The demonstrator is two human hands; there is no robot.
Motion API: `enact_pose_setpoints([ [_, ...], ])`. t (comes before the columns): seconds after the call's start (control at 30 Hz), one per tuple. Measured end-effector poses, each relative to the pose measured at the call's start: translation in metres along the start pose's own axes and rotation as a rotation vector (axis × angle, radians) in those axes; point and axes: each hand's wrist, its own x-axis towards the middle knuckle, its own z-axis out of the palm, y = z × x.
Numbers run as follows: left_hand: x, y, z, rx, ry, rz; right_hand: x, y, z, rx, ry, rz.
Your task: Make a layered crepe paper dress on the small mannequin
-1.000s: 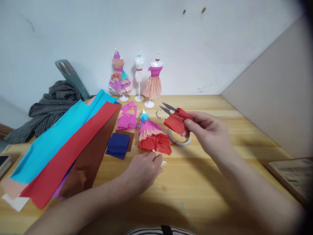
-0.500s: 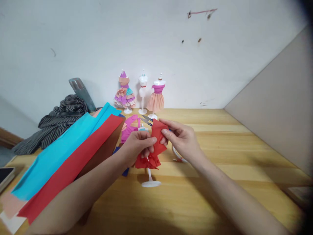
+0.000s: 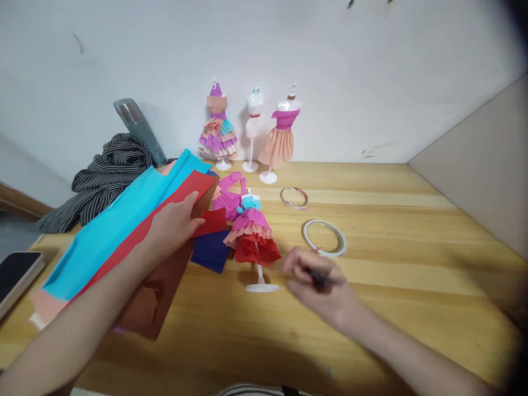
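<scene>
My left hand (image 3: 175,223) lies over the long red paper (image 3: 119,250), with a small red piece (image 3: 211,221) at its thumb and fingers; whether it grips that piece is not clear. My right hand (image 3: 315,280), blurred, is closed around a dark tool (image 3: 319,278), probably the small scissors. Between the hands stands a small dress form in a tiered dress (image 3: 252,234), blue at the top, then magenta, peach and red. Its white base (image 3: 262,287) rests on the wooden table, left of my right hand.
Three dress forms (image 3: 251,126) stand by the wall. Tape rolls (image 3: 325,237) lie at right. Blue paper (image 3: 124,206), brown paper (image 3: 165,291), dark blue paper (image 3: 210,250), a striped cloth (image 3: 103,179), a bottle (image 3: 140,129) and a phone (image 3: 18,280) are at left.
My left hand has moved left onto the papers. My right hand has moved down and right, now with the dark tool in its fist. The dressed form is uncovered, and the view has tilted down.
</scene>
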Motion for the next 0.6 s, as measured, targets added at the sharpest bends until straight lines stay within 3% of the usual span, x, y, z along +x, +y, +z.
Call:
enact_pose_setpoints([
  [0.07,-0.005,0.005,0.001,-0.033,0.013,-0.006,-0.011,0.004,0.014,-0.258,-0.060,-0.092],
  [0.23,-0.007,0.006,0.001,-0.117,0.051,0.055,-0.005,0.011,0.030,-0.580,0.059,-0.143],
  [0.3,-0.013,0.005,0.002,-0.196,-0.039,0.126,-0.003,0.012,0.032,-0.644,0.072,-0.146],
  [0.43,-0.042,0.016,0.013,-0.354,-0.387,0.382,-0.013,0.013,0.033,-0.631,0.060,-0.183],
  [0.47,-0.049,0.021,0.018,-0.336,-0.424,0.412,-0.016,0.013,0.033,-0.633,0.040,-0.206],
  [0.6,-0.061,0.038,0.035,-0.165,-0.365,0.411,-0.022,0.016,0.032,-0.682,-0.043,-0.303],
])
